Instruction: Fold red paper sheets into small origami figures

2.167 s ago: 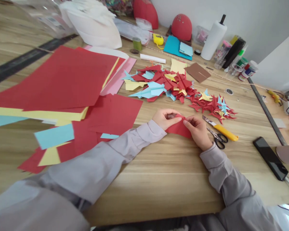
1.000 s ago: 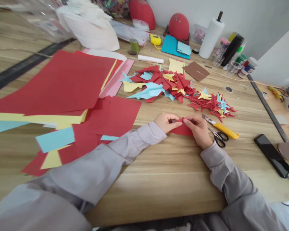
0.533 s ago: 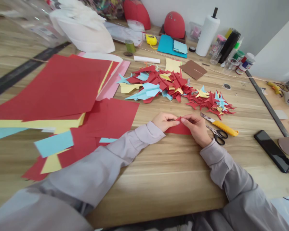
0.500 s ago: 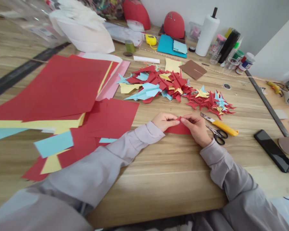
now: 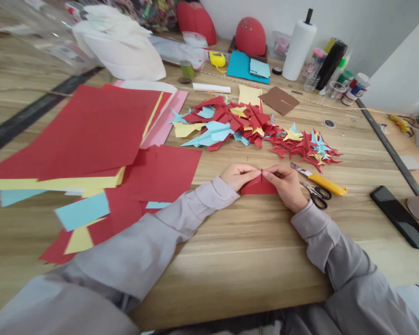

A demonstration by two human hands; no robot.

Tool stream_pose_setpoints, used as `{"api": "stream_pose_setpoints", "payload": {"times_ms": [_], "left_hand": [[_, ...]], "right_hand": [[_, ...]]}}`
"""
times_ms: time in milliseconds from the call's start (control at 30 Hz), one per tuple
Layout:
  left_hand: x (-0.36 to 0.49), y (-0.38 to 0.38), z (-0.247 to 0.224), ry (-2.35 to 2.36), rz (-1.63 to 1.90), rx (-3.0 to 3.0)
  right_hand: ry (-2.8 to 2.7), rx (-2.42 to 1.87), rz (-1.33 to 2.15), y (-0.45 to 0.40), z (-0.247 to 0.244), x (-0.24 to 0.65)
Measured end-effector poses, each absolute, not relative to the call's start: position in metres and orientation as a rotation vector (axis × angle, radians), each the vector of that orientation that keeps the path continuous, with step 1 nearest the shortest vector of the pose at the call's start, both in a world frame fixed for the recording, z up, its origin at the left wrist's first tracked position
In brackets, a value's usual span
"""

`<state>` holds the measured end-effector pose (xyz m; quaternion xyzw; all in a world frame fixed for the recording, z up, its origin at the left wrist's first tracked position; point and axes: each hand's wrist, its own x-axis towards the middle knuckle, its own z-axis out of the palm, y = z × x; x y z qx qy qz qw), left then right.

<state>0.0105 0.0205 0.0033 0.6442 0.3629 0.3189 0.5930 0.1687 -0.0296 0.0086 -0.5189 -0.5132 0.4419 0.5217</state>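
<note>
A small folded sheet of red paper [image 5: 259,187] lies on the table between my hands, its top coming to a point. My left hand [image 5: 238,176] pinches its upper left side between thumb and fingers. From the other side, my right hand [image 5: 281,182] grips the upper right, with both thumbs close together at a middle crease. Behind the hands is a heap of folded paper shapes [image 5: 226,122] in red, light blue and yellow. A smaller pile of folded paper pieces [image 5: 309,145] sits to its right.
Close to my right hand lie a yellow utility knife [image 5: 326,184], blade out, and black-handled scissors [image 5: 317,195]. A phone [image 5: 399,216] rests further right. Stacked red paper sheets [image 5: 87,130] cover the left side. A white bottle [image 5: 299,49] stands at the back.
My fingertips have shifted slightly at the top of the red paper, and a crease shows more clearly between the thumbs. The view has tilted a little; other things lie as before.
</note>
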Motion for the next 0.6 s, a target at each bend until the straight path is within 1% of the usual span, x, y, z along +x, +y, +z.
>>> {"api": "stream_pose_setpoints", "payload": {"times_ms": [300,600], "left_hand": [[0.012,0.0187,-0.0005,0.903,0.836,1.649],[0.0128,0.0181,0.0014,0.914,0.847,1.625]], "right_hand": [[-1.245,-1.233,1.054,-0.0294,0.011,0.1682],[-1.225,-1.231,1.049,-0.0291,0.0095,0.1683]]}}
